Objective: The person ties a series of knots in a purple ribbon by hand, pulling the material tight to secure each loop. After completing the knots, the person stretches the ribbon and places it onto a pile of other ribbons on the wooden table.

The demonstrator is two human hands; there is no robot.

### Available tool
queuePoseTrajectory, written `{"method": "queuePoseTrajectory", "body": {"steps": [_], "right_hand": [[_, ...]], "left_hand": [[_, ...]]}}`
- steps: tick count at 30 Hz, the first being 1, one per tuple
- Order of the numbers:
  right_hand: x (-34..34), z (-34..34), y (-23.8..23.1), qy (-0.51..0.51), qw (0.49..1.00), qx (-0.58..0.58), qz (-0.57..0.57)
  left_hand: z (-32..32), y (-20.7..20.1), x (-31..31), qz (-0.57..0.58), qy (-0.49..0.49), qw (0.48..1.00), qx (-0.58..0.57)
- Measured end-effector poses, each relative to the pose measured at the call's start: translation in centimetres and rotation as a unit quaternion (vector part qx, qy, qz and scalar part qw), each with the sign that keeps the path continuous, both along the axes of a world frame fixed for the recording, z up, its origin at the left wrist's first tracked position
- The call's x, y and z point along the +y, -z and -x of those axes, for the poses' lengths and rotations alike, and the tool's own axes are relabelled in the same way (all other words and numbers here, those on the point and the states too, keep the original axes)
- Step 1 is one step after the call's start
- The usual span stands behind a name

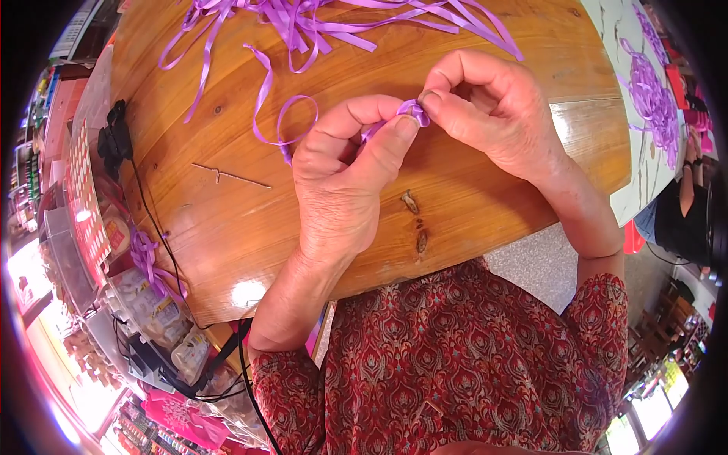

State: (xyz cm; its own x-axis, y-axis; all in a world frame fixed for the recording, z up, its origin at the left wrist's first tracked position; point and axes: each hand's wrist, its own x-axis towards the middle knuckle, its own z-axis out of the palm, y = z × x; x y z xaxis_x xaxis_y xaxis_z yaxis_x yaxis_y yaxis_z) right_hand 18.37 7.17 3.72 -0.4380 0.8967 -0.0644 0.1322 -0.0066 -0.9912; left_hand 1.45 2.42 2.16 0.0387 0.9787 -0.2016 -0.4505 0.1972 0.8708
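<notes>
Left hand (pixel 337 189): pinching one end of the folded purple ribbon piece (pixel 413 112) between thumb and forefinger, grip closed tight on it.
Right hand (pixel 485 106): pinching the same piece from the other side, fingertips curled in, grip closed on it and touching the left thumb tip.
Folded purple ribbon piece: sitting right inside the two grips, raised just above the desk (pixel 470 197), only a small loop showing between the fingers.
Loose ribbon tail (pixel 284 125): trailing out to the left of the grips, curling in a loop on the wood.
Ribbon heap (pixel 318 23): lying well beyond the grips, at the far edge.
Thin wire (pixel 227 176): lying flat, left of the left grip, apart from it.
Black cable (pixel 152 220): running along the desk's left rim, far from the grips.
</notes>
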Motion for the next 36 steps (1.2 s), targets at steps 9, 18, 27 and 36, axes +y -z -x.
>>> {"method": "queuePoseTrajectory", "body": {"steps": [9, 18, 27, 36], "right_hand": [[0.3, -0.3, 1.0, -0.026, 0.989, 0.111, 0.093], [0.1, 0.1, 1.0, 0.016, 0.966, 0.025, -0.259], [0.2, -0.6, -0.1, -0.039, 0.955, 0.003, -0.293], [0.3, -0.5, 0.0, -0.026, 0.953, 0.010, -0.301]], "left_hand": [[0.1, 1.4, 0.1, -0.001, 0.079, 0.973, -0.215], [0.3, 1.0, 0.2, 0.008, 0.064, 0.978, -0.199], [0.4, 0.9, 0.1, -0.007, 0.051, 0.985, -0.167], [0.4, 0.7, 0.3, -0.027, 0.089, 0.990, -0.101]]}}
